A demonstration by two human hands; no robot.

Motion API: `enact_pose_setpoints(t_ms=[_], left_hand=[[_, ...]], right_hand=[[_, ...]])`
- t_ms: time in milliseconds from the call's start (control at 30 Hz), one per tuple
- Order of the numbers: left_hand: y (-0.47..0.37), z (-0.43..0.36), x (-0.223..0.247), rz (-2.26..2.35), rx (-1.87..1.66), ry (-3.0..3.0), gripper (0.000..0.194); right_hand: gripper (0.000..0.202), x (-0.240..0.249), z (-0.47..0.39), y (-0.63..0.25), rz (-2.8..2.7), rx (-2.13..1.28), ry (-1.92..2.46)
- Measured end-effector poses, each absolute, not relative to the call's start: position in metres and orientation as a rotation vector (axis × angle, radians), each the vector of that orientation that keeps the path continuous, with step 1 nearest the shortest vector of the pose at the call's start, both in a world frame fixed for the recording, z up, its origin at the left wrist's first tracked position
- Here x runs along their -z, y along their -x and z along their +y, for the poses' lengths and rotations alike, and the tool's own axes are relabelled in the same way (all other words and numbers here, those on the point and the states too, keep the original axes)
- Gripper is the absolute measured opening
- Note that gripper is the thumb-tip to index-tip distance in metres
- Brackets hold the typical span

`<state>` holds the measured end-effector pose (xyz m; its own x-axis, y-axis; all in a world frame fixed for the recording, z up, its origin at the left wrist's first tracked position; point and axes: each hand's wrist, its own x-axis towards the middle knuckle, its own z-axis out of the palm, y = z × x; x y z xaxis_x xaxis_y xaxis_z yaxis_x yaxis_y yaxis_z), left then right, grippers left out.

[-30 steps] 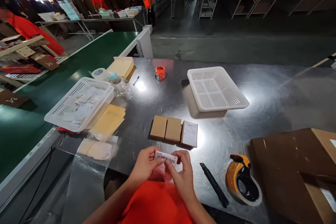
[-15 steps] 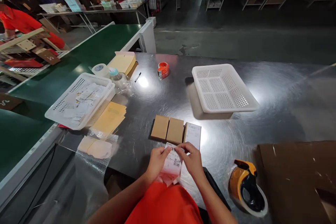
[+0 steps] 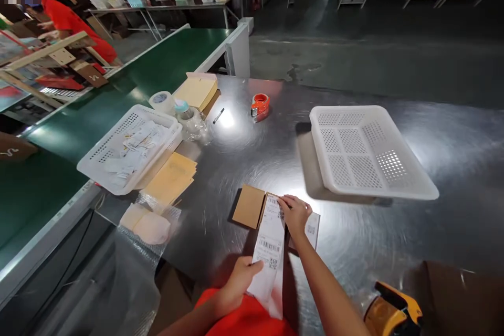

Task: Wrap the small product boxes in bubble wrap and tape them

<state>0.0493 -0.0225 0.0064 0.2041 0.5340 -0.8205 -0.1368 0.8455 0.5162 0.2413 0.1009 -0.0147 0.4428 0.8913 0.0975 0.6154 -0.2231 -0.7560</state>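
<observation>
A strip of white printed labels [image 3: 266, 252] with barcodes and QR codes runs from my lap up to the middle cardboard box. My left hand [image 3: 241, 279] grips the strip's lower part, thumb on top. At the upper end, my right hand [image 3: 294, 214] holds the label's right edge against the middle box, which is mostly covered by the label. A plain brown box [image 3: 249, 206] lies just left of it. To the right, partly behind my right hand and forearm, is a box bearing a white label [image 3: 313, 228].
A white perforated basket [image 3: 326, 178] stands at right, and another basket [image 3: 84, 164] holding papers at left. Nearby are yellow envelopes [image 3: 167, 178], an orange tape dispenser [image 3: 260, 106], a pen [image 3: 218, 115] and a larger tape dispenser [image 3: 394, 310]. A green conveyor [image 3: 169, 65] runs along the left.
The label strip has extended from my lap to the middle box. My right hand has moved forward with its upper end; my left hand has moved slightly back. The view has shifted.
</observation>
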Motion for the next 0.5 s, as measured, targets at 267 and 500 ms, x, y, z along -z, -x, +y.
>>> enact_pose_setpoints(t_ms=[267,500], left_hand=[[-0.0487,-0.0152,-0.0132,1.297,-0.471,-0.456,0.072],[-0.048,-0.0178,-0.0119,1.359,-0.342,-0.465,0.073]], right_hand=[[0.048,0.0157,0.1008,-0.2404,-1.311,-0.416,1.981],[0.05,0.016,0.1009,-0.2391,-1.339,-0.422,2.021]])
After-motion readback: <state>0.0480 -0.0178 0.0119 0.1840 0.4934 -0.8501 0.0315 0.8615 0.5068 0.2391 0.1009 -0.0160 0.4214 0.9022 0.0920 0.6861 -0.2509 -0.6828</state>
